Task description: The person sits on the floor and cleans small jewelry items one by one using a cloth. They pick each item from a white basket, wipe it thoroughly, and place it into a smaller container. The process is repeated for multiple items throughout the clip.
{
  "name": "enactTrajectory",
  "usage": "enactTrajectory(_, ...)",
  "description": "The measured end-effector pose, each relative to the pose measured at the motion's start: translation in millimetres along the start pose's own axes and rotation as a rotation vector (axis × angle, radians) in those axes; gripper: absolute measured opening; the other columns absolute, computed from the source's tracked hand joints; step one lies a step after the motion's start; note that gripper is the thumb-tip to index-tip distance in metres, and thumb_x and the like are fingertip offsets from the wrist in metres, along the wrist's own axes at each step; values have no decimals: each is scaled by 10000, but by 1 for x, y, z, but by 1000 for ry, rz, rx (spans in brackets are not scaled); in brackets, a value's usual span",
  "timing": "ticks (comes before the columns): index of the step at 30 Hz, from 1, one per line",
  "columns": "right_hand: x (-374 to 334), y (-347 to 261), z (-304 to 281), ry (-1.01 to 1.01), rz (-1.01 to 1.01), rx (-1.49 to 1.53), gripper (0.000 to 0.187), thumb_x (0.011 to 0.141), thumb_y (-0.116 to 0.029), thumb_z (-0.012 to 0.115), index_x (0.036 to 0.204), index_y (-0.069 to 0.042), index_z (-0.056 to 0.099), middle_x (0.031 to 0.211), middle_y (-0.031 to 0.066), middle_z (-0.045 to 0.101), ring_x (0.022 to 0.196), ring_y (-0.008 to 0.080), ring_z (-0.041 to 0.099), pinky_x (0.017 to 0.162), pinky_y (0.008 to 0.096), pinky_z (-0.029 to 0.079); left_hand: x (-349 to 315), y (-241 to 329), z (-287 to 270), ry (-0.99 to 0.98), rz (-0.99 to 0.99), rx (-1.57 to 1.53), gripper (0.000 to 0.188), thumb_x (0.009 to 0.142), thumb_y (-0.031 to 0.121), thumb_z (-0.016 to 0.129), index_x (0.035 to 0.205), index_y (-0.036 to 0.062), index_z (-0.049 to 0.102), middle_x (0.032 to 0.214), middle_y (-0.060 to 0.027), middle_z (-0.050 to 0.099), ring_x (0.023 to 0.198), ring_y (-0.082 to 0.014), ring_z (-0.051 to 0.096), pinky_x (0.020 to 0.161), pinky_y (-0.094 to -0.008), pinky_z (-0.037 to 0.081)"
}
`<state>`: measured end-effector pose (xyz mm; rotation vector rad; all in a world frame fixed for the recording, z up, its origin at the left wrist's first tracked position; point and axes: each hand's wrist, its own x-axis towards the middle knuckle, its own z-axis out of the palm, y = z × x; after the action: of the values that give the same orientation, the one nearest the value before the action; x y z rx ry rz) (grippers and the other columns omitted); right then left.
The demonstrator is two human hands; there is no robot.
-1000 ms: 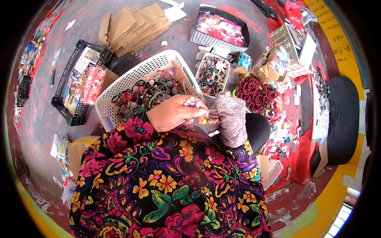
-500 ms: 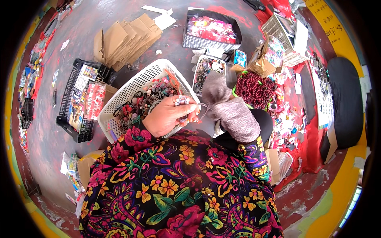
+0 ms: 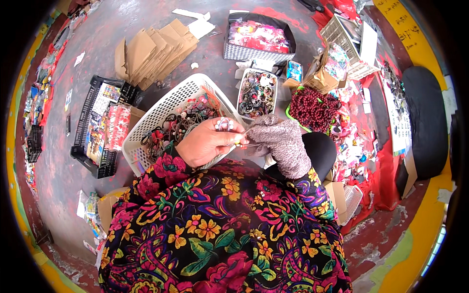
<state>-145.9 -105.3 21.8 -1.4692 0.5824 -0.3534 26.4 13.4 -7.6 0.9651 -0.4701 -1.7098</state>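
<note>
Left hand (image 3: pixel 207 141) pinches beaded hair ties (image 3: pixel 224 125). Right hand (image 3: pixel 271 135), under a fuzzy cover (image 3: pixel 294 152), adjoins it; grip cannot be told. White basket (image 3: pixel 168 101) stands near.

Grey floor (image 3: pixel 213 57) gives passage beyond the white perforated plastic basket (image 3: pixel 173 97); a black plastic crate (image 3: pixel 85 122) blocks its left.

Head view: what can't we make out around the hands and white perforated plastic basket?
All in head view:
Right hand: finger grip, hidden by fuzzy greyish-mauve fabric.
Small red-and-yellow beaded item: full shape, too small and partly behind the left hand.
Basket: near side, partly behind that hand and black floral left sleeve.
Black object: cut off by the picture's upper edge.
</note>
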Motion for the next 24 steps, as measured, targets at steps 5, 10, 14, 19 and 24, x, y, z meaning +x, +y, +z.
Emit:
enactTrajectory(5, 1, -14, -3, 9, 198, 4, 222, 836, -123, 581, 974, 47, 619, 833, 80, 652, 659, 129, 642, 535, 218, 505, 0, -2, 6, -16, 27, -192, 154, 879, 67, 558, 1020, 10, 536, 954, -73, 602, 799, -106, 552, 633, -208, 414)
enactTrajectory(10, 3, -11, -8, 46, 246, 208, 254, 849, -151, 559, 1037, 14, 603, 859, 62, 656, 694, 106, 631, 571, 226, 497, -2, 3, 11, 83, 111, -23, 140, 878, 58, 548, 1011, 15, 541, 909, -45, 606, 742, -69, 518, 646, -206, 423)
enactTrajectory(14, 8, 0, -21, -99, -150, -418, 279, 844, -148, 566, 1080, -1, 590, 872, 52, 649, 685, 117, 592, 599, 239, 476, -5, 5, 12, 155, 208, 387, 147, 870, 33, 546, 1015, 6, 545, 884, -24, 585, 737, -68, 521, 661, -219, 440)
enactTrajectory(19, 9, 3, -10, -262, -565, -961, 156, 784, -114, 624, 930, -75, 664, 773, 102, 608, 644, 185, 589, 587, 295, 462, -5, 1, 15, 119, 265, 564, 201, 854, -15, 554, 1055, -11, 537, 864, -21, 572, 725, -75, 546, 663, -228, 463)
enactTrajectory(24, 3, -3, -4, -271, -237, -818, 113, 763, -159, 627, 837, -84, 668, 774, 99, 607, 654, 198, 599, 573, 319, 454, -3, -3, 12, 148, 191, 496, 201, 860, -25, 535, 1059, -38, 514, 880, -50, 575, 798, -135, 610, 722, -260, 502)
